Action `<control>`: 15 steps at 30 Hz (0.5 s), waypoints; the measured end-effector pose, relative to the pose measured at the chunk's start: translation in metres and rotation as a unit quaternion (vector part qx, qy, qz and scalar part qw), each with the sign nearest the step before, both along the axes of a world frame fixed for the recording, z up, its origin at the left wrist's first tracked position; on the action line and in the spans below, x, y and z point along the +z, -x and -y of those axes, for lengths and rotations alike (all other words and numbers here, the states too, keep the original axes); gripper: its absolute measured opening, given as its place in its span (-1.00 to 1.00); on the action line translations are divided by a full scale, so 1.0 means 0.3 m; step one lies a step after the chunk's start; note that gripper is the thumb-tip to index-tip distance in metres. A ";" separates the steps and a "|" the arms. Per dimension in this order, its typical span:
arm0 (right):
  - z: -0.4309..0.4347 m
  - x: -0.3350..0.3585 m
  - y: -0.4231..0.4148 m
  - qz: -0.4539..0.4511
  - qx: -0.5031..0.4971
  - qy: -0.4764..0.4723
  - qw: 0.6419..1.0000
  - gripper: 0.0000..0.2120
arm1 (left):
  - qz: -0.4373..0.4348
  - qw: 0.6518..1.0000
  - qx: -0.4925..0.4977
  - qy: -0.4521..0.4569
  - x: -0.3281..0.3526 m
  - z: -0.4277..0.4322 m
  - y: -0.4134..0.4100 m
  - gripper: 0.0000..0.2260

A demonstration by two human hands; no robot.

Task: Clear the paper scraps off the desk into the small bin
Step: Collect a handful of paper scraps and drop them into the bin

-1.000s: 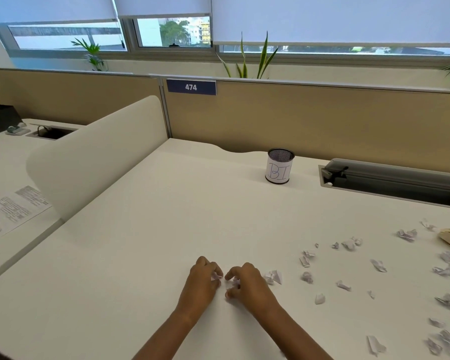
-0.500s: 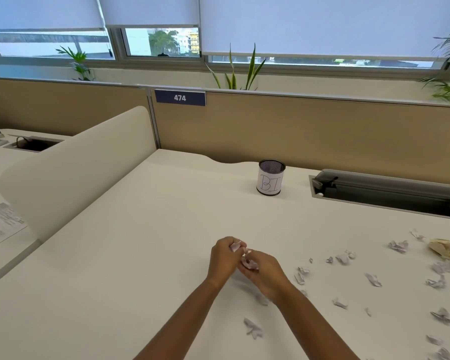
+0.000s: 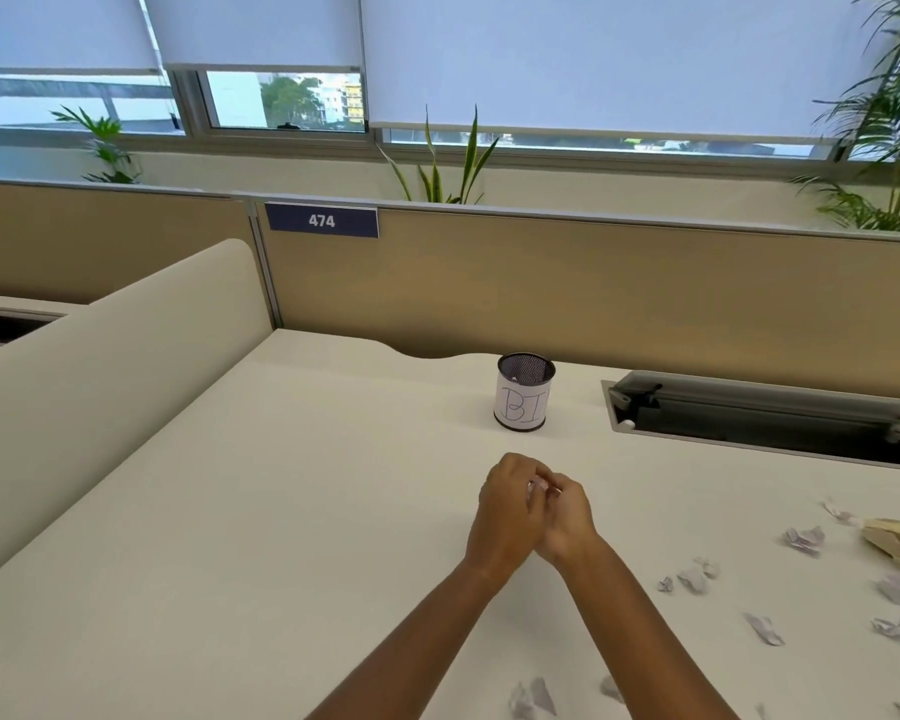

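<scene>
Head view showed your left hand [image 3: 507,511] and right hand [image 3: 567,517] cupped together, fingers clenched around white crumpled paper scraps [image 3: 537,485]. Just beyond your fingertips stood the small black mesh bin [image 3: 525,391], one pale scrap visible inside. More scraps [image 3: 694,579] lay right of your fingers.

The bench [image 3: 230,537] is plain cream. The small bin [image 3: 525,391] is dark mesh, wrapped in white paper with blue pen letters. Scattered paper scraps [image 3: 692,579] are pale grey-white with a faint lilac tint; one crumpled wad [image 3: 892,537] is tan. The partition [image 3: 593,293] is light wood-brown, with a navy sign [image 3: 321,220] bearing white numerals. Blinds [image 3: 593,59] are pale blue-grey, and the plants [image 3: 448,168] are green.
</scene>
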State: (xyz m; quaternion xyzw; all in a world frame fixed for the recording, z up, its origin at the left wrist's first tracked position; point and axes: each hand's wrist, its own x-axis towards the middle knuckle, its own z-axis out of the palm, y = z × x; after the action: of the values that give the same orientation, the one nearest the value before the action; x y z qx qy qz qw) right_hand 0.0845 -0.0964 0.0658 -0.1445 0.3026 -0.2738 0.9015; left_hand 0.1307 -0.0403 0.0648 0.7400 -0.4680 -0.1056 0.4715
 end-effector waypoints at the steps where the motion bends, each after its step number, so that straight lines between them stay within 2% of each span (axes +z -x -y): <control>1: 0.015 -0.006 -0.012 0.005 -0.003 -0.004 1.000 -0.65 | -0.006 1.000 -0.008 0.016 -0.002 0.009 -0.006 -0.80; 7: 0.103 -0.032 -0.060 -0.022 0.005 -0.020 1.000 -0.72 | -0.014 0.994 -0.070 0.077 -0.024 0.075 -0.065 -0.69; 11: 0.197 -0.002 -0.099 -0.004 -0.062 -0.055 0.997 -0.71 | 0.008 0.995 -0.014 0.095 -0.071 0.117 -0.118 -0.63; 13: 0.254 0.030 -0.125 -0.020 -0.102 -0.037 0.994 -0.69 | 0.016 0.998 0.022 0.052 -0.109 0.133 -0.149 -0.61; 15: 0.307 0.078 -0.155 -0.045 -0.132 -0.006 0.990 -0.68 | 0.035 0.997 0.046 -0.041 -0.169 0.142 -0.177 -0.58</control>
State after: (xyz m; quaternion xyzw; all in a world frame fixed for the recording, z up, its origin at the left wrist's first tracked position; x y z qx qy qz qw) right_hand 0.1311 -0.1885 0.0891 -0.1106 0.3610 -0.3816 0.8437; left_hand 0.1839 -0.0828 0.0140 0.7826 -0.4447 -0.0765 0.4288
